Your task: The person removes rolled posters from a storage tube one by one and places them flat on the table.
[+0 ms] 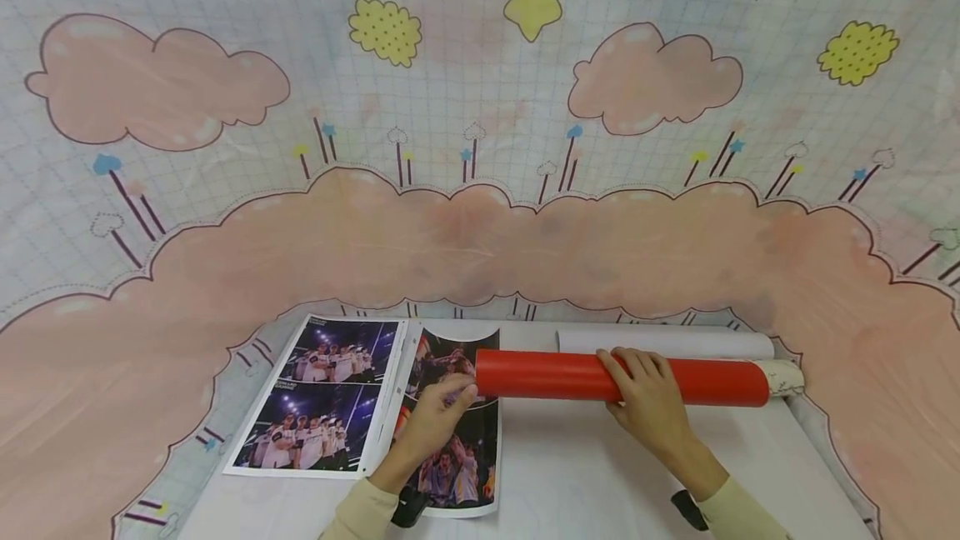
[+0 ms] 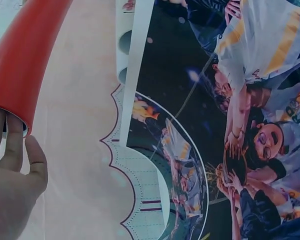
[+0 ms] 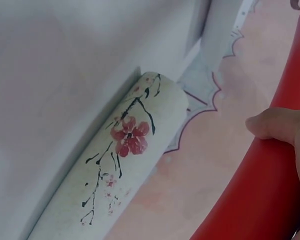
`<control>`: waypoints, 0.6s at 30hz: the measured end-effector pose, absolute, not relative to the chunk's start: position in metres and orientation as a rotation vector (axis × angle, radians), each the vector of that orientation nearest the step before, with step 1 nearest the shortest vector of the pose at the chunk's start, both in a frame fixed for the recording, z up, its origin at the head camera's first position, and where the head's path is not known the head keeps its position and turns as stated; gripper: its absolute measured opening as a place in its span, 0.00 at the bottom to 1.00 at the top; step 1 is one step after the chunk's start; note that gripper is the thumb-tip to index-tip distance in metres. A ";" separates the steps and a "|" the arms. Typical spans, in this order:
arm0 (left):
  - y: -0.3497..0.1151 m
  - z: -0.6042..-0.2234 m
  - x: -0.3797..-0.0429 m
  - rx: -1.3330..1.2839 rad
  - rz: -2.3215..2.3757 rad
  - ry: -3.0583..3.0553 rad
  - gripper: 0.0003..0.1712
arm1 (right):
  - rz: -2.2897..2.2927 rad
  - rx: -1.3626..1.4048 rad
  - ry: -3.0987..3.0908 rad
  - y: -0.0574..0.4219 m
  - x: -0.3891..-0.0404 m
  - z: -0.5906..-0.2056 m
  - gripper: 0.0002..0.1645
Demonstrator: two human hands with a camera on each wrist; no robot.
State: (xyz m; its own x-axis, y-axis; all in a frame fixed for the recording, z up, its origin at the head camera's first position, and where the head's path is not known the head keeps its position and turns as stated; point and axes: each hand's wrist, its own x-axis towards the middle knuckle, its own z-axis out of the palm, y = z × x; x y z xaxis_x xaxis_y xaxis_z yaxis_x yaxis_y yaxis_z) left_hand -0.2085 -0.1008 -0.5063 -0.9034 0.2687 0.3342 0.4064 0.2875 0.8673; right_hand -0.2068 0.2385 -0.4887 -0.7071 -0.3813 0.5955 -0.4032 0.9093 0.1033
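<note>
A long red tube (image 1: 555,375) lies crosswise between both hands, held in front of the other rolls in the head view. At its left end my left hand (image 1: 437,415) pinches the rim; the left wrist view shows fingers (image 2: 12,145) tucked inside the opening and another digit outside. Farther right, my right hand (image 1: 647,397) grips the tube around its middle, with the thumb (image 3: 272,124) along its surface in the right wrist view. Beneath my left hand lies a curling photo sheet (image 1: 461,473), its upper part overlapped by the tube.
Another sheet with two group photos (image 1: 315,432) lies at the left of the white table (image 1: 585,482). Behind the red tube are a white roll (image 1: 663,343) and a cream flowered roll (image 3: 130,140). A cloud-patterned cloth (image 1: 450,248) rises around the table.
</note>
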 end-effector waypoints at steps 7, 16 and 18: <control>-0.103 -0.505 -0.207 -0.740 -1.730 -2.455 0.16 | 0.037 0.565 -2.437 0.237 -0.208 -0.488 0.53; -0.092 -0.506 -0.204 -0.646 -1.699 -2.340 0.09 | 0.084 0.532 -2.477 0.237 -0.205 -0.492 0.52; -0.089 -0.506 -0.204 -0.647 -1.697 -2.289 0.07 | 0.087 0.529 -2.485 0.238 -0.205 -0.493 0.52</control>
